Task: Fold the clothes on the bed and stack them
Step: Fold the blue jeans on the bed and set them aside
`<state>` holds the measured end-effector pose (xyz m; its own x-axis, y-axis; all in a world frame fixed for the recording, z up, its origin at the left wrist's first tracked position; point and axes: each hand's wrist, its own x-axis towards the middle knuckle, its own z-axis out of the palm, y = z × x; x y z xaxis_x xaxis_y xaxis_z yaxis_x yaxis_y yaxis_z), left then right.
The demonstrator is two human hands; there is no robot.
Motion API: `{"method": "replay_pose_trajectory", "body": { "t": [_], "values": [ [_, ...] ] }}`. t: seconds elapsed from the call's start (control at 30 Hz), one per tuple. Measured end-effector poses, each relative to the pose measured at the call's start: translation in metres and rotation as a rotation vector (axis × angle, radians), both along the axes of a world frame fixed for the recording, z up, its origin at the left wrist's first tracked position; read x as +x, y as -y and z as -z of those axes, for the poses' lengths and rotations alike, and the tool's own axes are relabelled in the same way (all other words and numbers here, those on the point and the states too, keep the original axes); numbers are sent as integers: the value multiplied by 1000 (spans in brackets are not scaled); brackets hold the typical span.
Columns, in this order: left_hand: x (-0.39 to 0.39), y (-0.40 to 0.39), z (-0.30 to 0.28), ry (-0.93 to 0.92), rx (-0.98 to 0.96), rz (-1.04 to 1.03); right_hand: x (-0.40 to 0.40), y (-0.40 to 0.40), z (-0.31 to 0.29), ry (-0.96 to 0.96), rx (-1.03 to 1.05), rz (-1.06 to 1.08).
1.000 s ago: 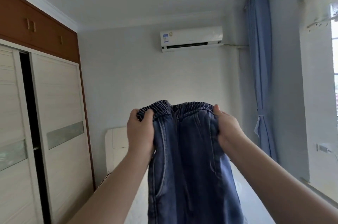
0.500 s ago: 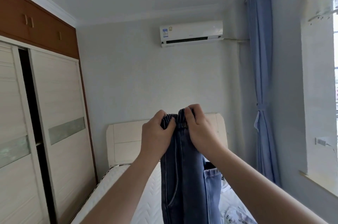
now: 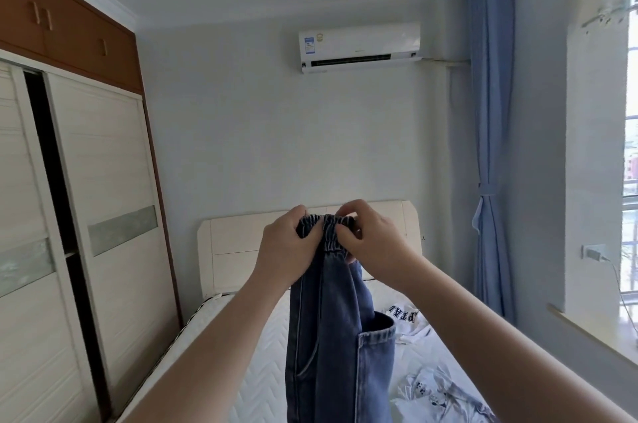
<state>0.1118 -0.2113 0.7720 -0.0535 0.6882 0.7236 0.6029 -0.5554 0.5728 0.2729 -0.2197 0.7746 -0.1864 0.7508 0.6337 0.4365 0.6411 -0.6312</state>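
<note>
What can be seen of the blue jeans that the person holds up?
The jeans look like dark blue denim with a gathered elastic waistband and a patch pocket. Folded lengthwise, they hang upright above the bed. The left hand and the right hand pinch the waistband, close together. The lower ends are out of view.

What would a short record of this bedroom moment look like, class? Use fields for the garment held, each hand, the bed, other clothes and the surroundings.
garment held: blue jeans, hanging down, waistband gathered at top
left hand: left hand grips the waistband
right hand: right hand pinches the waistband beside the left
bed: white mattress with cream headboard
other clothes: white lettered top and white printed garment, both unfolded on the mattress
surroundings: sliding wardrobe, air conditioner, blue curtain
</note>
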Motion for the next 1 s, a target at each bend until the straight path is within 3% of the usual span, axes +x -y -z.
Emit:
{"method": "replay_pose_trajectory", "body": {
  "t": [0.1, 0.23, 0.37, 0.47, 0.57, 0.67, 0.87, 1.0],
  "values": [
    [-3, 3, 0, 160, -249, 190, -1, -1, 9, -82, -31, -58],
    [-11, 5, 9, 15, -187, 236, -4, 0, 14, -331, -221, -281],
    [-22, 0, 19, -23, -185, 253, 9, 7, 16, -456, -351, -454],
    [-37, 3, 28, -120, -214, 271, 37, 4, 17, -538, -257, -318],
    [-46, 6, 37, -163, -209, 302, 59, -8, 26, -248, -107, -57],
    [-45, 9, 42, -203, -168, 303, 65, -22, 46, 205, -135, -85],
    [-47, 11, 47, -245, -167, 325, 69, -30, 60, 361, -125, -119],
    [-52, 10, 50, -291, -170, 340, 68, -30, 53, 599, -157, -103]
  ]
}}
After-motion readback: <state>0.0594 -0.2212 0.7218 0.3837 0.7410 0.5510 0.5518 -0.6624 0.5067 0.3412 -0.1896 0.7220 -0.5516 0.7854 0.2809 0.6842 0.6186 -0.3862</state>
